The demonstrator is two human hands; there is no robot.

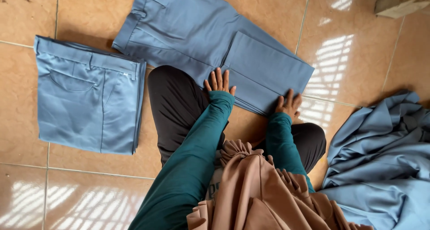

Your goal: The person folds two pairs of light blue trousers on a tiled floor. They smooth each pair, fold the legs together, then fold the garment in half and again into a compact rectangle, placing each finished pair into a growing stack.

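Note:
A pair of blue trousers (197, 28) lies on the tiled floor in front of me, its legs folded back over itself. My left hand (219, 82) rests flat on the near edge of the trousers, fingers spread. My right hand (289, 105) presses flat on the folded leg end, fingers apart. Both arms wear teal sleeves. Neither hand grips anything.
A stack of folded blue trousers (87, 98) lies at the left. A heap of unfolded blue garments (380, 158) sits at the right. My black-clad knees (174, 104) and a brown pleated cloth (255, 189) are below. A box corner (401, 1) shows top right.

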